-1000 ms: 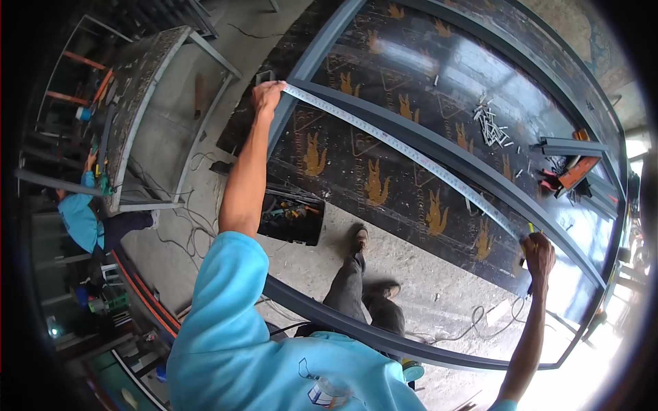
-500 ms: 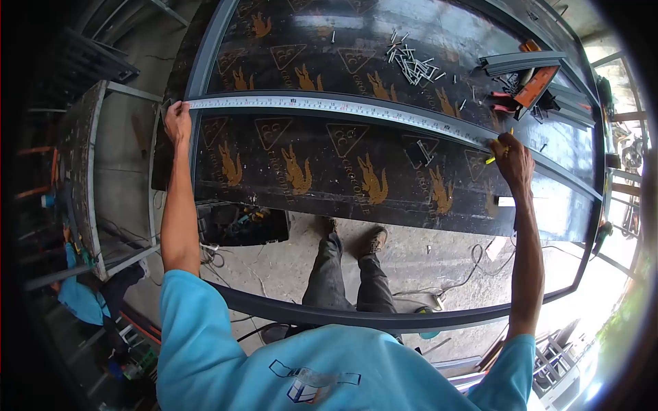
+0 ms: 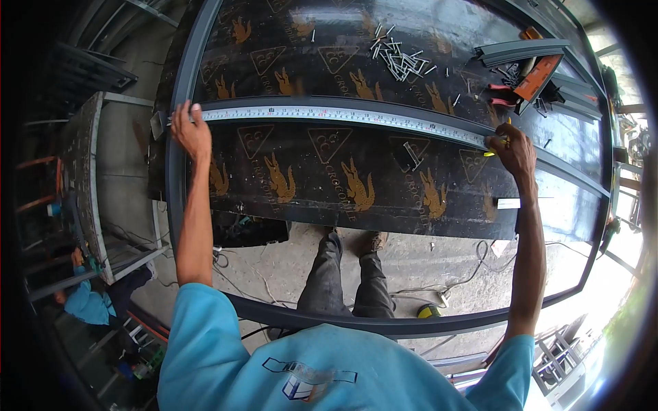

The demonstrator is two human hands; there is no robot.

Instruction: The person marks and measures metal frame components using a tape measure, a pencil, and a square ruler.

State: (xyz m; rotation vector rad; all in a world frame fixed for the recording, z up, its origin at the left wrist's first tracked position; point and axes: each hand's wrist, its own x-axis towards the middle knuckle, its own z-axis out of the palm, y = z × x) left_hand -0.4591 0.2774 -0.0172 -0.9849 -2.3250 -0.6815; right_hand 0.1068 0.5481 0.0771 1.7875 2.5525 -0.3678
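A white tape measure blade point(image 3: 329, 115) is stretched along a dark grey metal bar point(image 3: 370, 106) that crosses the frame. My right hand point(image 3: 513, 147) is closed around the yellow tape measure point(image 3: 489, 153) at the right end; most of its case is hidden by my fingers. Near the left end, my left hand point(image 3: 192, 133) lies over the blade and the grey frame's left side point(image 3: 184, 75), its thumb and fingers apart. The blade's tip shows just left of that hand.
Beneath the frame is a dark board point(image 3: 308, 198) printed with crocodiles. Loose screws point(image 3: 401, 61), red-handled pliers point(image 3: 504, 96), an orange piece point(image 3: 538, 82) and grey profile offcuts point(image 3: 524, 49) lie on top. Cables point(image 3: 473, 274) run over the floor. Another person point(image 3: 89, 301) is at far left.
My left hand has come off its pinch at the blade's end and shifted slightly right, its fingers opening. My right hand still grips the tape measure. The whole view has shifted a little.
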